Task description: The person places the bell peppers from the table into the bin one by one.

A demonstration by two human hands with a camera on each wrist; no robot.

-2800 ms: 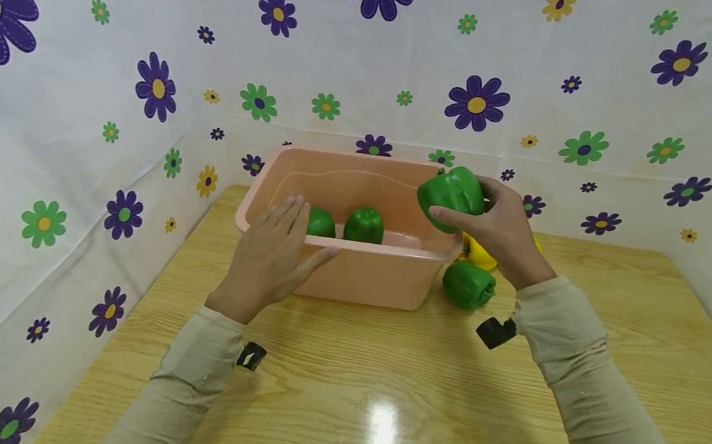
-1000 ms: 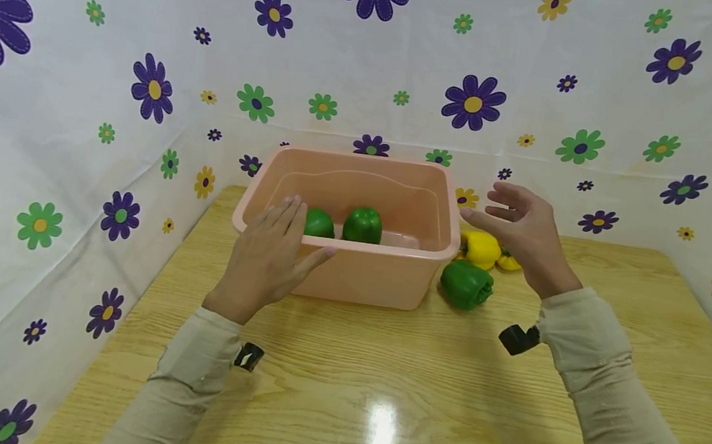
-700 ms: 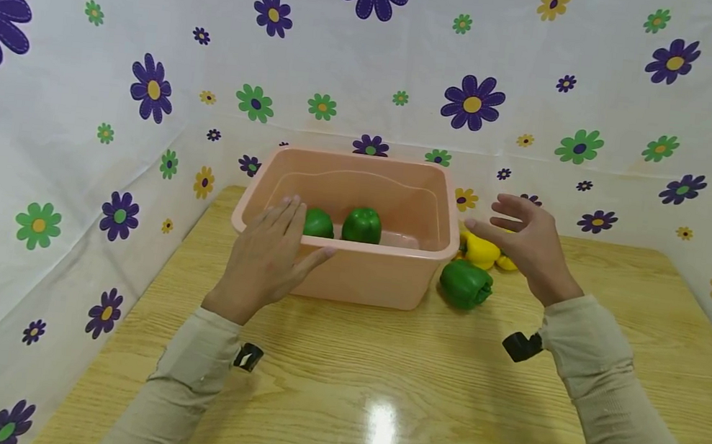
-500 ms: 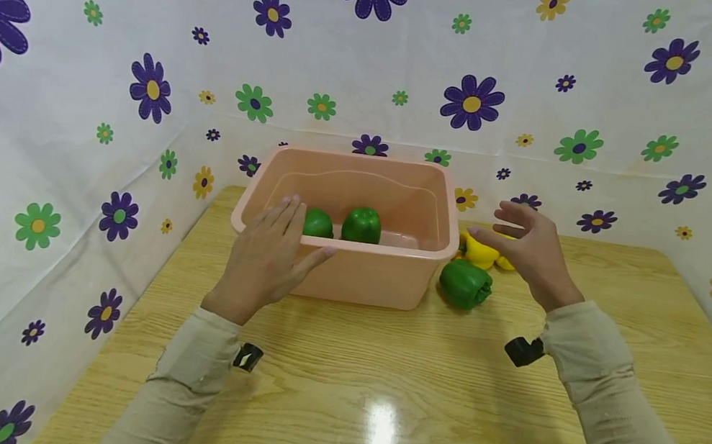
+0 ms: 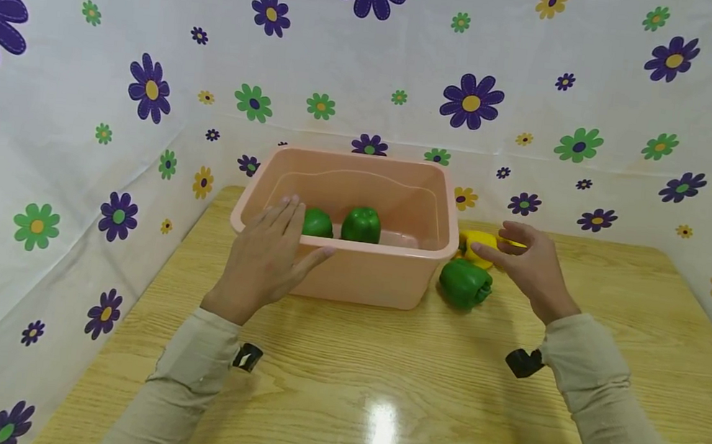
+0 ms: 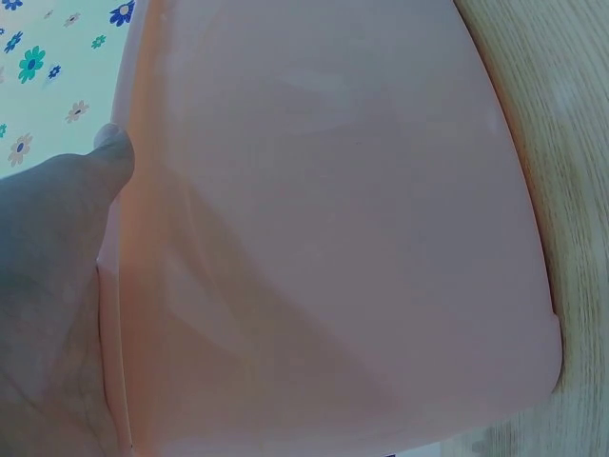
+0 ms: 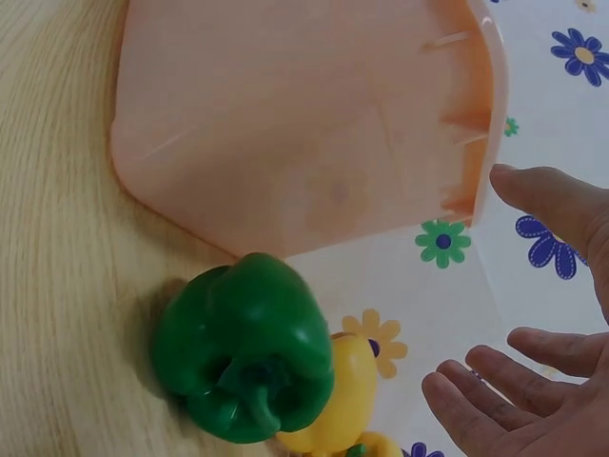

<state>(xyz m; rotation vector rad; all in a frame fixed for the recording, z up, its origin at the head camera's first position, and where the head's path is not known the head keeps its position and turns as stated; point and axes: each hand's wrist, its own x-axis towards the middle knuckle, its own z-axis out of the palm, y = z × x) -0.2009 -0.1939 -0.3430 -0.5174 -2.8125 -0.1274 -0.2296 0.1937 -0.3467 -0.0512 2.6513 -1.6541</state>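
Observation:
My left hand [image 5: 264, 259] lies on the front rim of a peach plastic bin [image 5: 357, 273], fingers straight and together, thumb along the outside. In the left wrist view, the thumb [image 6: 114, 157] shows at the rim. Two green bell peppers, a left one [image 5: 317, 223] and a right one [image 5: 361, 225], show inside; the front wall hides part of the floor. My right hand [image 5: 536, 270] hovers, holding nothing, with fingers spread and slightly bent. Below and left of it are a green bell pepper [image 5: 464, 284] on its side and a yellow bell pepper [image 5: 480, 248], right of the bin.
Another yellow pepper [image 7: 379, 446] is partly seen behind the first in the right wrist view. Everything stands on a wooden table [image 5: 326, 378]. A flower-printed cloth [image 5: 406, 54] hangs behind and along the left side.
Earlier my right hand held a green bell pepper over the bin's right rim; it has let that pepper go. Since then it has moved down toward the yellow peppers. The left hand stays put.

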